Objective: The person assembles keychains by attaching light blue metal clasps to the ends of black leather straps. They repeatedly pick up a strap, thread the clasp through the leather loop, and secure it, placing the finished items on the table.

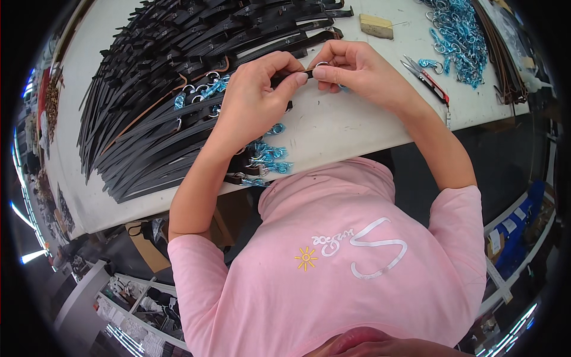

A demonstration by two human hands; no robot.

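Over the table, my left hand [257,90] pinches the end of a black strap [308,74] between thumb and fingers. From the other side my right hand [360,70] is closed on the same strap end, where a metal ring [322,63] shows at the fingertips. A bit of blue wrapping peeks out below my right fingers. Beneath my left forearm lie black straps with blue-wrapped metal clasps [269,156] at their ends. A big heap of black straps [160,77] spreads out to the left; the rest of the held strap is hidden by my left hand.
At the right lie red-and-black snips [431,82], with a single blue-wrapped clasp [429,63] beside them. Farther back is a pile of blue-wrapped clasps [461,38], next to brown straps [499,59]. A tan block [376,26] with a thin needle-like tool stands at the back of the white table [351,128].
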